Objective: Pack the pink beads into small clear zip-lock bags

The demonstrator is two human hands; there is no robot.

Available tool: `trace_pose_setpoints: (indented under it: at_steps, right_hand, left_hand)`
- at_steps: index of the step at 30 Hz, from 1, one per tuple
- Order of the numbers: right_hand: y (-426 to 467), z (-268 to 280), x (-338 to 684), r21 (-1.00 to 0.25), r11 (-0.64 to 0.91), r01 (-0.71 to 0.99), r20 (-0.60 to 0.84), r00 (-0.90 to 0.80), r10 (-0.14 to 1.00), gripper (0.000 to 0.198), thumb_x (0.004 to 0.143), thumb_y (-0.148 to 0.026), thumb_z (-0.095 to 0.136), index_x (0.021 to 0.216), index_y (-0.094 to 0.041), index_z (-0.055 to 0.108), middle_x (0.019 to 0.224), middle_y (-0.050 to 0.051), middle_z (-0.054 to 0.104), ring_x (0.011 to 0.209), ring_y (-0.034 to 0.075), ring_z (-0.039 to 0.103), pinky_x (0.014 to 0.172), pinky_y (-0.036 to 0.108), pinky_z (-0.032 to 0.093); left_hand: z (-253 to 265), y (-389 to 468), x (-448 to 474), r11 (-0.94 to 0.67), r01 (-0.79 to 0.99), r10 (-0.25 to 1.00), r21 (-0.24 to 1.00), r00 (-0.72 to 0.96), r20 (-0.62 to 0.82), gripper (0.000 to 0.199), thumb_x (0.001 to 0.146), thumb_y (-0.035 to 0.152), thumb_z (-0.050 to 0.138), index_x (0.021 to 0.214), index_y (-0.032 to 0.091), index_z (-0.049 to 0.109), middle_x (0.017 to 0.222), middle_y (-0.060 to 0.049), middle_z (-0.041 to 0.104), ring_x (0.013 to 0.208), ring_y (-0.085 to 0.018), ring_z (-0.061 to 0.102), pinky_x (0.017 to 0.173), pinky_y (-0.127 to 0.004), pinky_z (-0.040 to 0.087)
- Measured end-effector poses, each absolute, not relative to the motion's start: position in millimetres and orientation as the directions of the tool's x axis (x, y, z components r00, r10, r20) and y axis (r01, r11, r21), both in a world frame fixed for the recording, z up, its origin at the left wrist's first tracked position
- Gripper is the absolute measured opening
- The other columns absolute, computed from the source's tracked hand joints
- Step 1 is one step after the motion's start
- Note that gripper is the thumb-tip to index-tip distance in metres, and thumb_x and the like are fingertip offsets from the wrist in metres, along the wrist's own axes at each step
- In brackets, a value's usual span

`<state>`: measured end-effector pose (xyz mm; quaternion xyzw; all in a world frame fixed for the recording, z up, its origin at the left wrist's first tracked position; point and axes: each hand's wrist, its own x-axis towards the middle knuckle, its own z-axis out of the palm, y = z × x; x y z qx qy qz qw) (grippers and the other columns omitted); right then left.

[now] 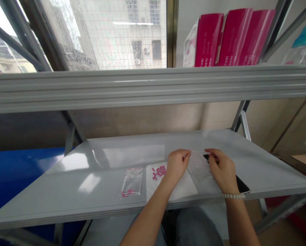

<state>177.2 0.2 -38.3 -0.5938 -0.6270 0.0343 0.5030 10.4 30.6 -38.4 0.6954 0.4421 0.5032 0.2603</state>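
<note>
My left hand (177, 164) pinches the upper left edge of a clear plastic bag (199, 166). On the bag's other side, my right hand (221, 169) has its fingers closed at the upper right edge. No contents can be made out in this bag. Partly under my left forearm lies a white paper sheet (185, 188), with a cluster of small pink beads (158, 171) on it. To its left, a clear zip bag (132, 181) lies flat with several pink pieces near its lower end. A dark phone (242, 184) rests partly hidden beneath my right hand.
A grey metal shelf beam (153, 87) crosses in front above the white table (104, 184). Several pink boxes (231, 39) and a bottle with a blue cap (302, 36) stand on the shelf. Metal struts rise at both sides.
</note>
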Motion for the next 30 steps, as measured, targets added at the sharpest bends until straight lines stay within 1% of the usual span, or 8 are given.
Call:
trace_pose_setpoints:
  at_steps: [2, 4, 6, 8, 11, 16, 21, 30]
  right_hand:
    - [-11.4, -31.6, 173.2, -0.82, 0.272, 0.503, 0.501, 0.402, 0.766, 0.031, 0.08, -0.031, 0.05, 0.091, -0.013, 0.073, 0.084, 0.014, 0.075, 0.072, 0.026, 0.07, 0.068, 0.037, 0.054]
    - [-23.8, -27.8, 165.6, -0.95, 0.246, 0.191, 0.307, 0.428, 0.85, 0.031, 0.08, -0.04, 0.057, 0.081, -0.013, 0.072, 0.078, 0.014, 0.074, 0.062, 0.024, 0.069, 0.052, 0.03, 0.05]
    - [-35.4, -26.8, 152.7, -0.987, 0.108, -0.122, 0.082, 0.2, 0.976, 0.046, 0.078, -0.056, 0.063, 0.073, -0.011, 0.071, 0.077, 0.017, 0.074, 0.058, 0.024, 0.07, 0.044, 0.027, 0.047]
    - [-45.6, -27.4, 134.2, -0.936, -0.093, -0.338, -0.059, -0.111, 0.992, 0.059, 0.071, -0.068, 0.068, 0.073, -0.009, 0.072, 0.077, 0.018, 0.074, 0.058, 0.025, 0.071, 0.043, 0.027, 0.049]
    - [-57.9, -29.4, 103.5, -0.837, -0.153, -0.526, -0.032, -0.232, 0.972, 0.05, 0.07, -0.062, 0.076, 0.076, -0.012, 0.071, 0.075, 0.009, 0.072, 0.055, 0.019, 0.069, 0.043, 0.022, 0.047]
    - [-65.6, -38.2, 82.3, -0.871, -0.202, -0.448, -0.03, -0.362, 0.932, 0.035, 0.065, -0.042, 0.087, 0.064, -0.014, 0.067, 0.062, 0.001, 0.064, 0.049, 0.009, 0.056, 0.043, 0.016, 0.039]
    - [-63.2, -47.5, 88.8, -0.95, -0.164, -0.267, -0.023, -0.461, 0.887, 0.033, 0.065, -0.041, 0.087, 0.072, -0.014, 0.07, 0.062, 0.0, 0.064, 0.046, 0.006, 0.046, 0.042, 0.016, 0.037]
    - [-63.5, -47.2, 83.6, -0.943, -0.137, -0.305, -0.012, -0.379, 0.926, 0.036, 0.066, -0.045, 0.086, 0.068, -0.014, 0.067, 0.059, -0.003, 0.06, 0.049, 0.006, 0.047, 0.044, 0.016, 0.04]
  left_hand:
    - [-31.8, 25.6, 1.0, -0.471, 0.217, 0.877, 0.855, 0.011, 0.48, 0.016, 0.085, 0.023, 0.055, 0.08, 0.018, 0.07, 0.083, -0.006, 0.075, 0.067, -0.019, 0.071, 0.067, -0.03, 0.056]
    - [-23.8, 14.6, -10.2, -0.478, 0.08, 0.87, 0.875, -0.094, 0.484, 0.021, 0.088, 0.03, 0.051, 0.079, 0.017, 0.066, 0.078, -0.005, 0.071, 0.064, -0.017, 0.069, 0.062, -0.028, 0.054]
    - [-16.4, -2.6, -22.1, -0.507, -0.035, 0.847, 0.861, -0.207, 0.49, 0.026, 0.09, 0.036, 0.049, 0.075, 0.018, 0.06, 0.072, -0.003, 0.065, 0.066, -0.016, 0.065, 0.064, -0.026, 0.052]
    - [-12.5, -24.0, -33.4, -0.546, -0.118, 0.817, 0.829, -0.294, 0.496, 0.038, 0.093, 0.047, 0.042, 0.073, 0.019, 0.056, 0.072, -0.002, 0.059, 0.067, -0.015, 0.059, 0.065, -0.025, 0.05]
    - [-17.4, -56.5, -48.7, -0.568, -0.203, 0.809, 0.797, -0.315, 0.496, 0.044, 0.088, 0.059, 0.048, 0.072, 0.019, 0.054, 0.071, -0.001, 0.053, 0.065, -0.015, 0.051, 0.062, -0.025, 0.046]
    - [-40.9, -89.8, -73.0, -0.461, -0.21, 0.86, 0.862, -0.345, 0.376, 0.028, 0.071, 0.033, 0.08, 0.09, 0.019, 0.064, 0.086, -0.001, 0.058, 0.074, -0.013, 0.054, 0.065, -0.02, 0.045]
    - [-48.5, -94.4, -89.9, -0.374, -0.153, 0.874, 0.915, -0.389, 0.293, 0.049, 0.072, 0.031, 0.082, 0.116, 0.024, 0.062, 0.125, -0.008, 0.063, 0.094, -0.018, 0.066, 0.081, -0.026, 0.055]
    - [-54.4, -96.7, -91.4, -0.337, 0.097, 0.837, 0.936, -0.424, 0.346, 0.05, 0.08, 0.04, 0.074, 0.125, 0.024, 0.06, 0.126, -0.012, 0.067, 0.093, -0.023, 0.073, 0.082, -0.035, 0.061]
